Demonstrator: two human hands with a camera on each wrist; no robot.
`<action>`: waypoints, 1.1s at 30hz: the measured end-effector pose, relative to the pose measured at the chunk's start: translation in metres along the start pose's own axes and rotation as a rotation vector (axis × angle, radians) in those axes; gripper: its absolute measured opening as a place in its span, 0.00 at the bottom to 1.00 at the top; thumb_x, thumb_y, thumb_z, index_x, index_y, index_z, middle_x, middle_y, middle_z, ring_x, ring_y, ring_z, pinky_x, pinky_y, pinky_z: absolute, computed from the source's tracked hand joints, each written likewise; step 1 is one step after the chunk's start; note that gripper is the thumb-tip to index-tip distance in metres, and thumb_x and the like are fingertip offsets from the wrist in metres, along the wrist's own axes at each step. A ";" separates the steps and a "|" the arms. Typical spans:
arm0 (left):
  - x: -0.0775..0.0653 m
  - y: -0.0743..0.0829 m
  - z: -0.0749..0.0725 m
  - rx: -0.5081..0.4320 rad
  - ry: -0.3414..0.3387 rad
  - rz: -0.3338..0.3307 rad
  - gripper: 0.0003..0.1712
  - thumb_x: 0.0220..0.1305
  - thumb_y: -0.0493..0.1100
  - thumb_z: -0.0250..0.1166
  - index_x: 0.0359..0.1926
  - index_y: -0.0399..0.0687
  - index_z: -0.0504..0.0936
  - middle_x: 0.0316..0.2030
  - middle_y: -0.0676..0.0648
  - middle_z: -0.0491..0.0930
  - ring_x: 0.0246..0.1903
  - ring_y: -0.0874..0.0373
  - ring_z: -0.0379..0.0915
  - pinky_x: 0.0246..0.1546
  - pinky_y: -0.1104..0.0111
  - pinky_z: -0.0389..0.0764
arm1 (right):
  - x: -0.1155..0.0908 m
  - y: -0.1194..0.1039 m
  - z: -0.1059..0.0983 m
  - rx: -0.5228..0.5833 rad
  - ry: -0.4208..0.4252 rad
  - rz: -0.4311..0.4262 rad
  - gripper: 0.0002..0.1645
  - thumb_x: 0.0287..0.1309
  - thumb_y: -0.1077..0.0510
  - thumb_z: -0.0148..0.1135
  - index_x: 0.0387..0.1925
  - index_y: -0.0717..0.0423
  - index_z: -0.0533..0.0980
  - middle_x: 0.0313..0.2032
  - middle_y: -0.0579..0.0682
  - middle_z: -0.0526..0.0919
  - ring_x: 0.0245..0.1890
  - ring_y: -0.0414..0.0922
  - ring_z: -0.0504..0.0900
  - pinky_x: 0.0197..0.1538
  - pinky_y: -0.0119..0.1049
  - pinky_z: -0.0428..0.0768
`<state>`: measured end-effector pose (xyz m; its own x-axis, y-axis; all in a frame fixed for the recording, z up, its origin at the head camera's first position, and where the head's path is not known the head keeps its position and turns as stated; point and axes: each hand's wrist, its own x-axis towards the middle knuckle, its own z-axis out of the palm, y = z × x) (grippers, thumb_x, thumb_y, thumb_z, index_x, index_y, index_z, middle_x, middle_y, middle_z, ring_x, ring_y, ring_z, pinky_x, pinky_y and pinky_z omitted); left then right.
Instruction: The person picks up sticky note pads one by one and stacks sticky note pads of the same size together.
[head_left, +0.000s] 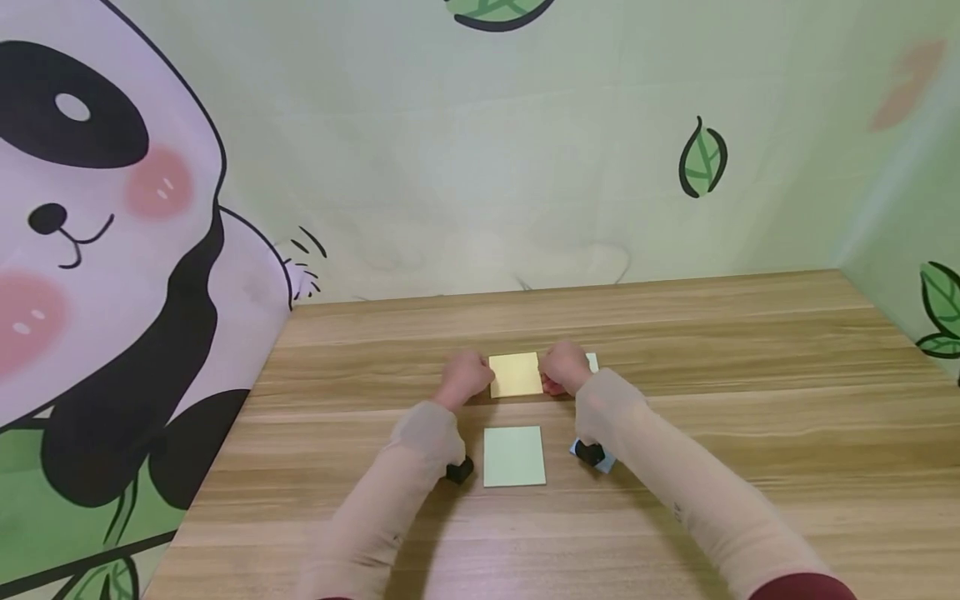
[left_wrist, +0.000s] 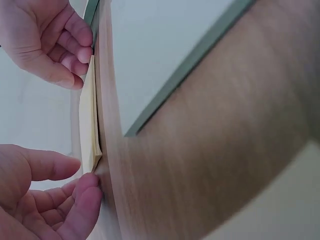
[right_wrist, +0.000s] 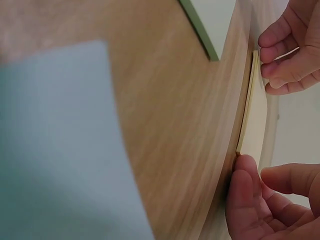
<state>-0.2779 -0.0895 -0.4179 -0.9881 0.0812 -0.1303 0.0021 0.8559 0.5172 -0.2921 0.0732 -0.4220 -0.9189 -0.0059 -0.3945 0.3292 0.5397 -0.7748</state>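
A yellow pad (head_left: 515, 375) lies on the wood-grain counter (head_left: 735, 325), near the middle, with the hands at both of its ends. The left hand (head_left: 465, 377) sits at the pad's nine o'clock, its fingers curled, pinching that end between thumb and fingertips. The right hand (head_left: 566, 367) mirrors it at three o'clock, thumb above and bent fingers at the edge; how firmly either one grips, I cannot tell. In the wrist views the yellow pad's side shows thin layers.

At six o'clock from the yellow pad, just apart from it, a pale green pad (head_left: 513, 457) lies flat. Between four and five o'clock is a blue pad (head_left: 606, 463), partly hidden by a black wrist camera (head_left: 589, 453) and the right sleeve (head_left: 637, 433). A second black wrist camera (head_left: 460, 470) is at the green pad's nine o'clock, under the left sleeve (head_left: 397, 475). Past the right hand, at three o'clock, the corner of a whitish piece (head_left: 592, 362) peeks out. A painted panda (head_left: 105, 217) fills the wall towards ten o'clock.
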 end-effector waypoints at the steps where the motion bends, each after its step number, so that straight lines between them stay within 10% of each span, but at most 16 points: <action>1: 0.001 0.000 0.000 0.001 0.001 -0.005 0.21 0.46 0.32 0.51 0.05 0.50 0.55 0.05 0.55 0.56 0.07 0.63 0.49 0.10 0.75 0.50 | 0.001 0.000 0.000 -0.014 0.005 -0.001 0.10 0.49 0.67 0.46 0.17 0.63 0.70 0.09 0.48 0.70 0.07 0.38 0.70 0.16 0.29 0.74; 17: 0.008 0.001 0.006 -0.079 -0.003 -0.051 0.13 0.47 0.32 0.52 0.11 0.48 0.66 0.07 0.54 0.67 0.11 0.63 0.64 0.13 0.76 0.62 | 0.002 -0.003 -0.003 -0.076 0.039 -0.016 0.14 0.47 0.67 0.47 0.10 0.61 0.70 0.07 0.48 0.70 0.07 0.38 0.70 0.16 0.28 0.73; 33: 0.006 0.004 0.004 -0.004 -0.017 -0.059 0.21 0.51 0.36 0.52 0.05 0.49 0.58 0.05 0.54 0.58 0.08 0.62 0.53 0.10 0.74 0.55 | 0.003 -0.001 -0.002 -0.088 0.035 -0.006 0.13 0.49 0.66 0.47 0.14 0.63 0.72 0.07 0.48 0.71 0.07 0.38 0.70 0.15 0.28 0.73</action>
<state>-0.2830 -0.0833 -0.4197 -0.9839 0.0394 -0.1745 -0.0565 0.8571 0.5120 -0.2961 0.0741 -0.4213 -0.9283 0.0198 -0.3714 0.3051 0.6119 -0.7298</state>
